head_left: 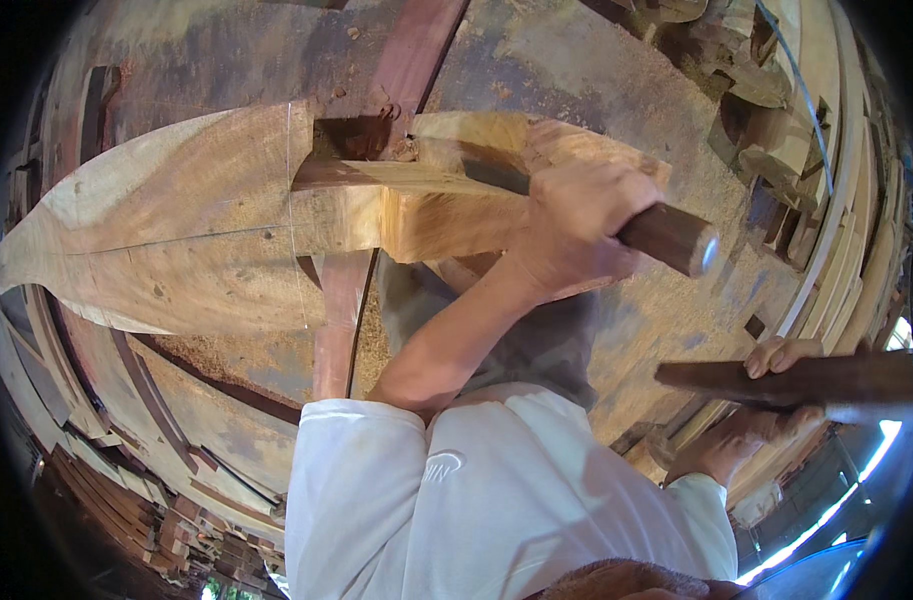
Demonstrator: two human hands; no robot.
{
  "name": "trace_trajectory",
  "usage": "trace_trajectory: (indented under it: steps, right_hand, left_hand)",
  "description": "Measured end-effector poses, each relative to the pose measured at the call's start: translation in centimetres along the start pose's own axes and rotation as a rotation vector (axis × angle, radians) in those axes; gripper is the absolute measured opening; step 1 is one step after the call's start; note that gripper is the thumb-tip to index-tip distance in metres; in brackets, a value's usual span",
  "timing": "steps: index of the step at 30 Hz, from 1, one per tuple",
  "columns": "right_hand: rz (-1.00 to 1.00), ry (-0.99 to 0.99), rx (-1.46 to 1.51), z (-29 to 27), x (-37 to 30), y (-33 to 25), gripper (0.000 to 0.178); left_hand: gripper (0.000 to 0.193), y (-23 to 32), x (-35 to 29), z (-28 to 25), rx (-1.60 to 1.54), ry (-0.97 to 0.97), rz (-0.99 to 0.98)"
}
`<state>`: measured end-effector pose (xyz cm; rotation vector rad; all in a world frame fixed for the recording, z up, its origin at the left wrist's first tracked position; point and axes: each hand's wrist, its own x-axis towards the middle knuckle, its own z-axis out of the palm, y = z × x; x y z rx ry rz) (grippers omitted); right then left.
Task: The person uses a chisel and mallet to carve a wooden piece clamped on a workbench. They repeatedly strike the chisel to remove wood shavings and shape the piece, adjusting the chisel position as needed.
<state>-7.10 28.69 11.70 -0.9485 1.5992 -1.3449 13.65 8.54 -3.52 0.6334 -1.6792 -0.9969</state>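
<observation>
My left hand (586,220) is closed around the thick dark handle of a chisel (666,238). Its dark flat blade lies against a large carved piece of pale wood (196,220), whose left end tapers and bears drawn lines. Left of this hand, the wood narrows into a stepped, freshly cut neck (446,215). Out at the lower right, my right hand (741,435) grips a long dark wooden club (791,382), with fingers above and below it. The club is apart from the chisel's handle.
A reddish beam (341,320) runs beneath the carved wood. Wood offcuts (776,140) and long boards (851,240) lie at the right. More timber is piled at the lower left (166,525). Sawdust covers parts of the floor (616,75).
</observation>
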Motion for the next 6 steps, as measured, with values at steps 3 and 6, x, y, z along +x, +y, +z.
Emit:
trace_trajectory:
  steps: [3, 6]
  right_hand:
    - [-0.236, 0.077, -0.89, 1.2, -1.8, 3.5, 0.07]
    - [0.224, -0.056, -0.682, 3.6, 1.3, 7.4, 0.077]
  left_hand:
    - [0.04, -1.3, 0.5, -0.5, 0.085, 0.085, 0.0]
    - [0.029, -4.0, -0.3, -1.8, 0.114, 0.033, -0.001]
